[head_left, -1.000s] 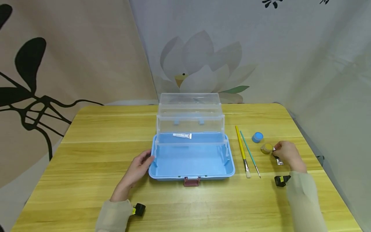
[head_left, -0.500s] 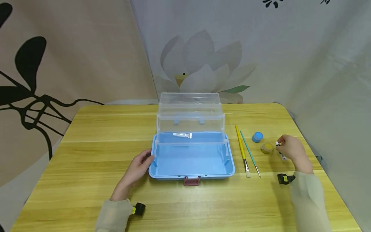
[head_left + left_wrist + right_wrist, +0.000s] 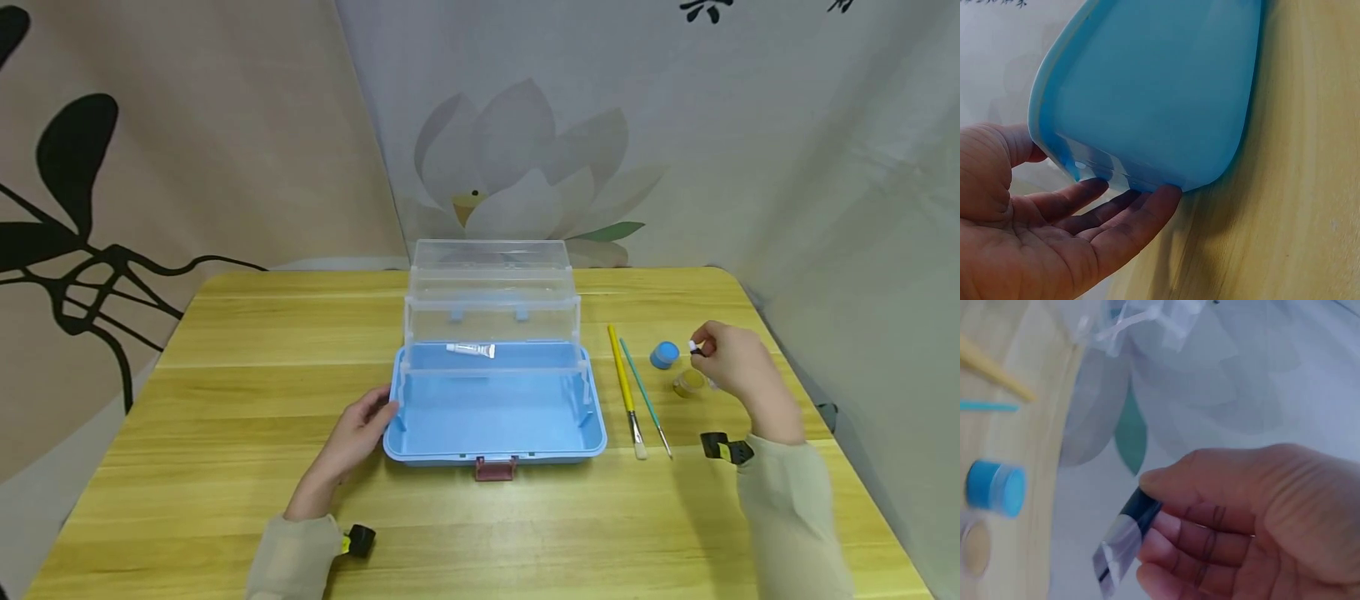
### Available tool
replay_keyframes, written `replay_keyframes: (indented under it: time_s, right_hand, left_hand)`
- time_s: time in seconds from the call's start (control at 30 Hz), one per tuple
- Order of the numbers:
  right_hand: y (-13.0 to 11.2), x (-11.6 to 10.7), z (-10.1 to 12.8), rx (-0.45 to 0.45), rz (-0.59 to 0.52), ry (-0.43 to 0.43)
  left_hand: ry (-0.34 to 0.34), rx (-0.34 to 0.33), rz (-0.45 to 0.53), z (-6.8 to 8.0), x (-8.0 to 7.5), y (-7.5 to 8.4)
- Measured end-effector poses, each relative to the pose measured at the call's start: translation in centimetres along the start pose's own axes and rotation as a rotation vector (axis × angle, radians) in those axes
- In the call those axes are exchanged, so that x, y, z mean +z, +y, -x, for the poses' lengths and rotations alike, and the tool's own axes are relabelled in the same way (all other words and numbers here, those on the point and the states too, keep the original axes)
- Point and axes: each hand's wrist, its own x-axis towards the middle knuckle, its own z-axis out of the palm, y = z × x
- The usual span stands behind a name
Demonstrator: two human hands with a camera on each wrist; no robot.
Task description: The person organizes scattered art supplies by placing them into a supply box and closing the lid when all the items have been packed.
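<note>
My left hand point(image 3: 360, 429) holds the left side of the blue box point(image 3: 495, 425), thumb at the rim and fingers bent a little against that wall. The box stands open towards me, its red-brown clasp point(image 3: 495, 470) at the front and its clear lid point(image 3: 491, 255) up at the back. In the clear tray point(image 3: 491, 373) over the box's rear part lies a whitish tube point(image 3: 471, 351), cap pointing to the box's left. To the right of the box, well apart from it, my right hand point(image 3: 738, 367) has thumb and fingertips closed in a pinch on a second tube point(image 3: 1121, 540), silvery with a dark band, held up off the table by the pots; my other fingers curl loosely. Right of the box sit a blue pot point(image 3: 664, 356) and, slightly nearer me, a yellow pot point(image 3: 687, 384). Between box and pots, nearest the box, lies a yellow brush point(image 3: 621, 367), with a thinner teal brush point(image 3: 642, 386) just beside it.
</note>
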Motion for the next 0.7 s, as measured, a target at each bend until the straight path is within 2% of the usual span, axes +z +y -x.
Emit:
replay_keyframes:
  time_s: [0.2,0.33,0.7]
  right_hand:
    - [-3.0,-0.3,-0.6,-0.046,-0.017,-0.011]
    - [-4.9,-0.3,-1.0,-0.113,-0.009,0.006]
    - [-9.7,1.4,-2.6,-0.26,-0.009,0.038]
  left_hand:
    - [0.001,0.002,0.005,0.1,0.0,-0.1]
    - [0.003,0.013,0.006,0.0,0.0,-0.2]
    - [0.003,0.033,0.013,-0.1,0.1,-0.3]
